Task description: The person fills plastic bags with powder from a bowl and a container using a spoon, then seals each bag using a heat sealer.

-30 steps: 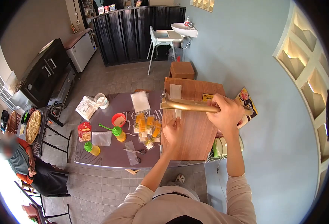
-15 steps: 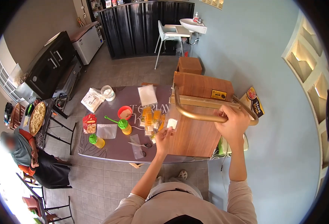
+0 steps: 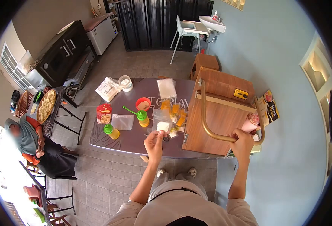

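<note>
My left hand (image 3: 154, 147) pinches a small clear plastic bag (image 3: 163, 125) with white powder at its bottom, held up over the table. My right hand (image 3: 242, 144) is closed around the gold-coloured curved handle (image 3: 204, 117) of a wooden box-shaped machine (image 3: 211, 124) at the table's right end. Beyond the bag lie several small packets with orange contents (image 3: 181, 118), partly covered by it. Scissors (image 3: 166, 139) show only in part behind my left hand. Left of the bag stands a green-topped bottle of yellow liquid (image 3: 143, 119).
On the table (image 3: 130, 145) are a red bowl (image 3: 143, 101), a second bottle (image 3: 112, 132), flat clear bags (image 3: 167, 89), a white tub (image 3: 125, 83) and a white package (image 3: 108, 89). A person (image 3: 30, 139) sits at left near a tray of food (image 3: 46, 107). A wall borders the right.
My right hand has drawn the handle down toward me. My left hand has moved the bag left, away from the machine. A pink pot now shows behind the handle; the view has shifted.
</note>
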Demonstrator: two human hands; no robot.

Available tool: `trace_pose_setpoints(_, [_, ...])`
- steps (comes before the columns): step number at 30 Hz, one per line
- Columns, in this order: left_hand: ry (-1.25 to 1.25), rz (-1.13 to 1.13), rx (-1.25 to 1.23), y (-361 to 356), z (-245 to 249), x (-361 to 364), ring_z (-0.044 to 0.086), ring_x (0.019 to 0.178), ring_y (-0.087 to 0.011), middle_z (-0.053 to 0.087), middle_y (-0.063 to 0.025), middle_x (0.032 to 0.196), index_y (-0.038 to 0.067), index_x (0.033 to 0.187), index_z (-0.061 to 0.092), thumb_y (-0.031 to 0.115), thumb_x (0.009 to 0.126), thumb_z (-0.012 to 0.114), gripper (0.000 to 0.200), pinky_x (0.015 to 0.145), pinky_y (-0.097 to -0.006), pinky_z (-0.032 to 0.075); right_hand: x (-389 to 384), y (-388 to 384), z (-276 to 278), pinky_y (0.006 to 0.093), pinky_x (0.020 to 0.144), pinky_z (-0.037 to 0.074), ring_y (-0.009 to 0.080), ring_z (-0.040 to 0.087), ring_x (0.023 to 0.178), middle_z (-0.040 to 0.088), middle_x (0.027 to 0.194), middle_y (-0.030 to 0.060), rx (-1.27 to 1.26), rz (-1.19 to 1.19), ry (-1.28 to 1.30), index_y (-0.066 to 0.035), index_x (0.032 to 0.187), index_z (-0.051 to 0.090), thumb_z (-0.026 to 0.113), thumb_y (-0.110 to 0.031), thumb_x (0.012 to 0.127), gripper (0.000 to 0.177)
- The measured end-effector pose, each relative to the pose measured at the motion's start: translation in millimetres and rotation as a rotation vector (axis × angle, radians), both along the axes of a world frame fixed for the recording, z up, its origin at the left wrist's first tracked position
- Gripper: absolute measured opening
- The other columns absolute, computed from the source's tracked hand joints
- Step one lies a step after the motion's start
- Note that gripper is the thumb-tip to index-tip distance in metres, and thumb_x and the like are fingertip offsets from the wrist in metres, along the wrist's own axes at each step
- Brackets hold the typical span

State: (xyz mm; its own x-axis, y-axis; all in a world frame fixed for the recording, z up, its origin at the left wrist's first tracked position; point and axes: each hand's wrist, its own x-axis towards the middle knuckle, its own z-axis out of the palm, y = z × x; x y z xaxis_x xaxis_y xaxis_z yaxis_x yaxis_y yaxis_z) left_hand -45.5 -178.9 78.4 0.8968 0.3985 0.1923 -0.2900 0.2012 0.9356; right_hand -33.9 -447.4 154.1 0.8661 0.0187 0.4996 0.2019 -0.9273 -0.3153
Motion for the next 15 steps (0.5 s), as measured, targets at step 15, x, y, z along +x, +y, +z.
trace_pose_setpoints(15, [-0.136,-0.333,-0.075,22,7,-35,0.055,0.076,-0.0099,0.062,-0.0057,0.085,-0.004,0.093,0.060,0.006,0.085,0.056,0.014,0.069,-0.0211,0.042,-49,103,-3,0.0244,0.065,0.041,0.0114,0.053,0.075,0.056,0.081,0.0052,0.928,0.497,0.273,-0.003,0.085,0.062,0.062,-0.013,0.078,0.013])
